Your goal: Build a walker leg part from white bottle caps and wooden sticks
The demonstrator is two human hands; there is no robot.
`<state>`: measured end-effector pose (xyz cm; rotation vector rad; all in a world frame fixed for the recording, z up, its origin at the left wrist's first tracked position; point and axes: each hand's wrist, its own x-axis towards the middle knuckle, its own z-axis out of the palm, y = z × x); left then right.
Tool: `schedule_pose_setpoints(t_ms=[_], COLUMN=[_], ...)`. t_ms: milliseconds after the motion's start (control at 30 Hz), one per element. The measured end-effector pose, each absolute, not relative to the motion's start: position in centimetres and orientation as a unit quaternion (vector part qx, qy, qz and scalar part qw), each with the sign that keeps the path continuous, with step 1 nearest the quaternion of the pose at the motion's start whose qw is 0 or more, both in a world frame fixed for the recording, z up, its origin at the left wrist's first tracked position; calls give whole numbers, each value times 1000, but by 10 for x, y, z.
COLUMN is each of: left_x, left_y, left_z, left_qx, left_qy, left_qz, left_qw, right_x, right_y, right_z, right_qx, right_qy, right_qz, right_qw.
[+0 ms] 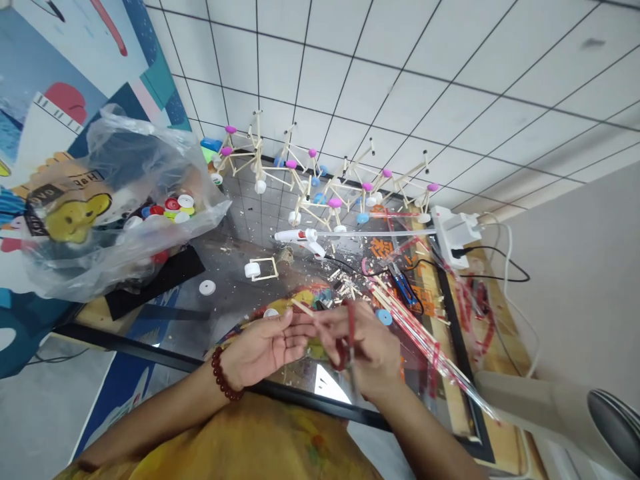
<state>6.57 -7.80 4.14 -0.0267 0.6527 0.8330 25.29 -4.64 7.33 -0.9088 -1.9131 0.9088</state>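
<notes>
My left hand point(267, 350), with a dark red bead bracelet point(223, 375), is palm up with its fingers stretched to the right. In my right hand point(373, 347) is a pair of red-handled scissors point(345, 353), slightly blurred. A short pale wooden stick point(302, 307) slants up from where the fingertips of both hands meet; which fingers grip it is unclear. Beyond the hands stands a small stick frame with a white wheel point(263, 269). A white disc point(207, 287) lies left of it, and a blue disc point(384, 317) is beside my right hand.
Several stick models with coloured wheels point(334, 203) stand along the tiled wall. A hot glue gun point(297, 237) lies before them. Stick offcuts point(347, 285), a utility knife point(404, 287) and bundled sticks point(415, 333) are rightward, near a power strip point(453, 230). A plastic bag point(125, 260) holds discs at left.
</notes>
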Motion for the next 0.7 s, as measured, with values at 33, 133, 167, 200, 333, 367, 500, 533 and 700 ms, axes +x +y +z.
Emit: schedule_pose_setpoints(t_ms=[33, 133, 167, 200, 333, 367, 500, 533, 700], left_x=[68, 71, 71, 70, 65, 64, 66, 67, 74], left_y=[-76, -70, -68, -66, -64, -64, -63, -62, -64], left_z=[42, 44, 44, 44, 46, 47, 48, 48, 48], left_qx=[-19, -18, -12, 0, 86, 103, 105, 99, 85], left_qy=[309, 346, 361, 374, 411, 418, 414, 410, 409], left_qz=[412, 431, 436, 444, 483, 484, 477, 474, 471], left_qw=[857, 833, 824, 814, 769, 762, 769, 773, 777], right_x=[253, 250, 249, 249, 256, 258, 264, 263, 253], right_y=[-47, -49, -49, -50, -46, -44, -38, -39, -44], right_z=[70, 62, 60, 59, 58, 59, 56, 54, 41], right_qx=[-299, -172, -167, -176, -337, -376, -416, -411, -415], right_qy=[-811, -901, -910, -913, -846, -827, -827, -837, -845], right_qz=[306, 161, 145, 143, 185, 197, 210, 202, 169], right_qw=[399, 365, 349, 340, 369, 368, 313, 299, 293])
